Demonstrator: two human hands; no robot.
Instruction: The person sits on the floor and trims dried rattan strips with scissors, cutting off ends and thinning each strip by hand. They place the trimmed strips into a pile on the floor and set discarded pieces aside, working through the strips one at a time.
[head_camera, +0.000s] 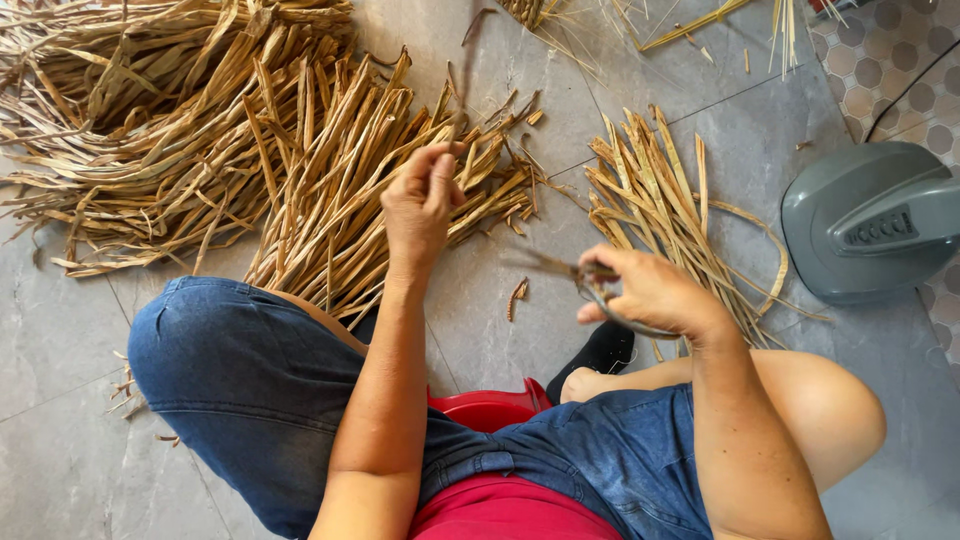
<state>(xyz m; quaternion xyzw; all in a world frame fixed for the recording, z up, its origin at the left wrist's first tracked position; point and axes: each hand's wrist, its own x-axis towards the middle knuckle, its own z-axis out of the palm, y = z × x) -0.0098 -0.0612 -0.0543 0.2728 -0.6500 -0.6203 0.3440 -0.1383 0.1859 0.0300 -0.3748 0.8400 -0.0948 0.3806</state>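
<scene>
Dried strip (560, 268) pinched in right hand (655, 292) at 3 o'clock, dead centre over the floor (60, 440); left hand (420, 205) at 12, fingertips closed on another from the pile (330, 200), kept within easy reach.

No packages, signs or screens show. The nearest thing to a label is a dark oval control panel (880, 228) at about three o'clock, on the grey fan base (860, 215); it bears a row of small buttons, its markings too small to tell.
</scene>
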